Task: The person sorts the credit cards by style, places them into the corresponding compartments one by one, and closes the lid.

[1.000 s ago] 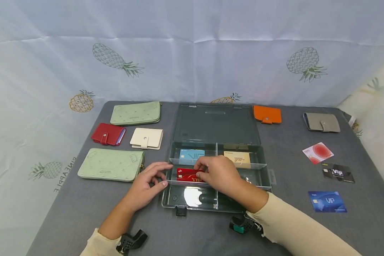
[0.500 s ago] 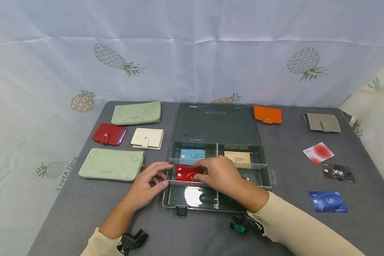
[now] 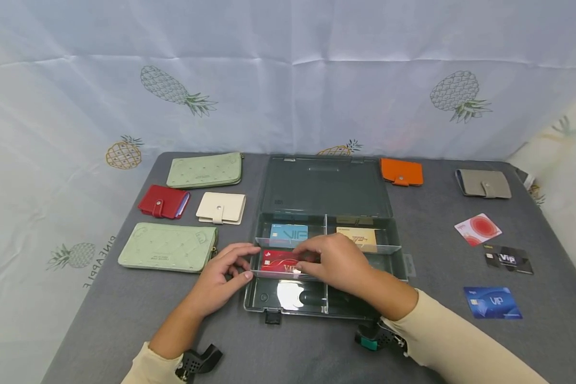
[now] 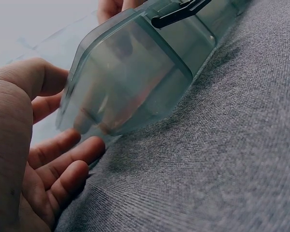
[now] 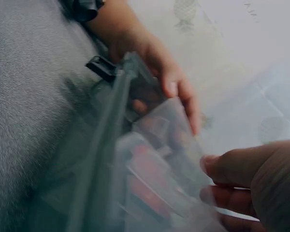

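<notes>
A smoky clear divided box (image 3: 326, 186) lies with its lid folded back. Flat in its left middle compartment is a red VIP card (image 3: 278, 261). Over that compartment is my right hand (image 3: 336, 264), its fingertips close to the card's right part; in the right wrist view this hand (image 5: 266, 169) has thumb and fingers apart, with nothing seen between them. My left hand (image 3: 223, 274) rests at the box's left side. Thumb and forefinger touch the wall in the left wrist view, the other fingers relaxed. A light blue card (image 3: 288, 233) and a gold card (image 3: 357, 237) lie in the back compartments.
On the left are two green wallets (image 3: 168, 248), a red card holder (image 3: 160, 201) and a cream one (image 3: 221, 207). To the right lie orange (image 3: 401, 172) and taupe (image 3: 484, 184) holders, a pink-white card (image 3: 477, 229), a black card (image 3: 508, 260) and a blue card (image 3: 492, 302).
The red card has settled flatter and slightly left in its compartment. My right hand has shifted a little to the right off it. The left hand stays put.
</notes>
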`<state>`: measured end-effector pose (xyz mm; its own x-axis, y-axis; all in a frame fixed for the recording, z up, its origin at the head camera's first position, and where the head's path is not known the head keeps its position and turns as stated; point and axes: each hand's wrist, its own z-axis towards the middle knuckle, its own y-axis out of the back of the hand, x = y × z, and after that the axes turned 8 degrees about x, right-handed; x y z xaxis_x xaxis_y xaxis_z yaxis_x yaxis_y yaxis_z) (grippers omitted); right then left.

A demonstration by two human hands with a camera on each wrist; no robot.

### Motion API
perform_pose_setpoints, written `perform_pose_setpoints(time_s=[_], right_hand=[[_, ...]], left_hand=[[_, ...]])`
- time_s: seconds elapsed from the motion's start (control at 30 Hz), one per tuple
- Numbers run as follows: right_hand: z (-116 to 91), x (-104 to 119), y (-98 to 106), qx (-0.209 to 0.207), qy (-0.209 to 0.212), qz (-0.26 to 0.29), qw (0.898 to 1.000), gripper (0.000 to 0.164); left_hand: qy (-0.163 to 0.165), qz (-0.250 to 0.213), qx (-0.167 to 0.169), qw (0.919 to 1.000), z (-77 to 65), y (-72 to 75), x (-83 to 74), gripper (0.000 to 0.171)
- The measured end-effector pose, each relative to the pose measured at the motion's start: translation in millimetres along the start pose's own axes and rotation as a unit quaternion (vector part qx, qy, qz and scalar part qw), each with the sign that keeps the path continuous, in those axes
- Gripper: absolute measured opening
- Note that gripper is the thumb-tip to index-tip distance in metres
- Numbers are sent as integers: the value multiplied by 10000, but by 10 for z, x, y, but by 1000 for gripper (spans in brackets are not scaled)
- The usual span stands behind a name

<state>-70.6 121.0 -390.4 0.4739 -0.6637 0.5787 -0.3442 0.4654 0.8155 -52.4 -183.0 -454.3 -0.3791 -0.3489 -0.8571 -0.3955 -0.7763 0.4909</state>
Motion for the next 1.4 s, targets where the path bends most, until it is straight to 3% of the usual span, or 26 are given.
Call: perform_pose_setpoints(time_s=[0.2,0.4,0.6,0.8,1.03,1.27,1.4], right_hand=[[-252,-104,209,-263,272,458,9982,22],[-543,-235,416,-544,98,908,9943,30],[-818,-409,518,-823,76,859,9929,37],[-1181,-607,587,-984,-203,677,9926,41],[-1702,-937,691,-1049,-968,825,9863,43],[-2279,-1363,760,-982,-1999,198,9747,42],[-2578,-1604,735,-1007,-2265,-19,9688,44]], left_hand=[[-14,-8,6,10000,-4,-4,8,46],[-10,-36,-11,10000,-2,-3,18,46],[-2,-28,-21,10000,-5,5,24,46],[33,-7,-15,10000,-2,-1,15,46],[-12,-36,-40,10000,-4,0,1,45],[-33,-12,-33,10000,-3,0,14,45],[-25,-3,-26,10000,-4,-4,15,45]])
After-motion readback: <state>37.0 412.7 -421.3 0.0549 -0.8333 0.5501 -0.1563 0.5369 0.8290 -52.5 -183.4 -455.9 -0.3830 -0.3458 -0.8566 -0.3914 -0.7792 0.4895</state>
